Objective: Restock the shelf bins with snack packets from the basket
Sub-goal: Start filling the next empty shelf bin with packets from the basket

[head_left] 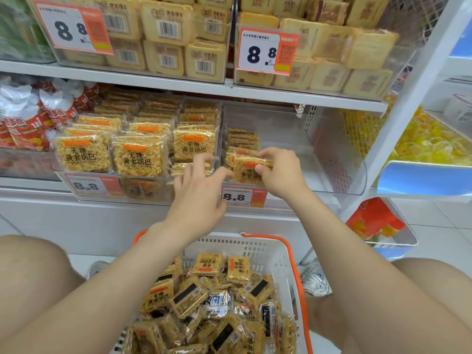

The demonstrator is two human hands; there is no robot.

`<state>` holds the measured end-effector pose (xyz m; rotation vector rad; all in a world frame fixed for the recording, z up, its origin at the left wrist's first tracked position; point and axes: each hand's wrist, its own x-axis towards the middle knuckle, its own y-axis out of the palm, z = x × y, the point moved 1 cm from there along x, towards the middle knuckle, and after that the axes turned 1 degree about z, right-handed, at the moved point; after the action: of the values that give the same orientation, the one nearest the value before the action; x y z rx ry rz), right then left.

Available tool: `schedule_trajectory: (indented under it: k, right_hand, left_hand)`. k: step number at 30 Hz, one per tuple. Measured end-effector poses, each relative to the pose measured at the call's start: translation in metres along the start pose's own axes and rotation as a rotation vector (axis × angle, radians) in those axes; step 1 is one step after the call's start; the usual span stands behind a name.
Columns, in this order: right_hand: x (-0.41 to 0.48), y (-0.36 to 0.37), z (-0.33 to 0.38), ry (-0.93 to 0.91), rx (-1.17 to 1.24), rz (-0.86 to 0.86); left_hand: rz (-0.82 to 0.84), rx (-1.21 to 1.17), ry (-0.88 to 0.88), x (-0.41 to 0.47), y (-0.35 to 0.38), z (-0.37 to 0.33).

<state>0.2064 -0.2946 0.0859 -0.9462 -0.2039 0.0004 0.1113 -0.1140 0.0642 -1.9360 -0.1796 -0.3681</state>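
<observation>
A white basket [258,247] with orange handles sits between my knees, full of golden snack packets [208,265]. My right hand [282,173] pinches one golden packet [246,172] at the front of a clear shelf bin [339,159] that holds a short row of the same packets at its left side. My left hand [201,190] reaches up beside it, fingers spread and relaxed, its thumb touching the held packet's left edge. The clear bin to the left [86,180] is packed with upright packets [139,158].
Bins of pale square cakes [166,29] fill the shelf above, with 8.8 price tags [265,51]. Red-wrapped snacks [23,129] lie at far left. A white upright [408,98] bounds the shelf on the right; yellow sweets [431,141] and a red packet [373,221] lie beyond.
</observation>
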Motion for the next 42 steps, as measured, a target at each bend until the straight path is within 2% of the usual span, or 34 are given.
schedule_trajectory:
  k: [2,5,11,16,18,25,29,33,37,40,42]
  right_hand:
    - [0.008,0.009,0.002,0.014,-0.033,0.058]
    - [0.020,0.019,0.003,0.044,-0.093,0.107]
    - [0.039,0.025,0.007,0.090,-0.033,0.114]
    - [0.044,0.028,0.007,0.359,0.038,0.172]
    - [0.050,0.031,0.005,0.413,0.050,0.219]
    - [0.057,0.035,0.010,0.300,-0.112,0.235]
    - [0.056,0.037,0.012,0.284,-0.082,0.146]
    - [0.059,0.041,0.010,0.252,-0.117,0.195]
    - [0.057,0.037,0.008,0.275,0.010,0.231]
    - [0.054,0.029,0.008,0.352,0.167,0.248]
    - [0.050,0.024,0.005,0.400,0.183,0.249]
  left_hand:
    - [0.123,0.176,-0.010,-0.001,0.009,0.003]
    - [0.112,0.337,0.053,-0.001,0.017,0.008]
    - [0.046,0.348,0.080,0.001,0.022,0.011]
    - [0.022,0.339,0.088,0.000,0.024,0.013]
    - [0.018,0.345,0.090,-0.001,0.024,0.014]
    - [0.024,0.349,0.086,-0.001,0.024,0.013]
    - [0.026,0.352,0.080,0.000,0.023,0.012]
    - [0.023,0.359,0.079,0.000,0.022,0.012]
    - [0.028,0.365,0.086,0.000,0.021,0.012]
    - [0.039,0.360,0.088,0.000,0.020,0.012]
    - [0.040,0.364,0.095,-0.001,0.020,0.012]
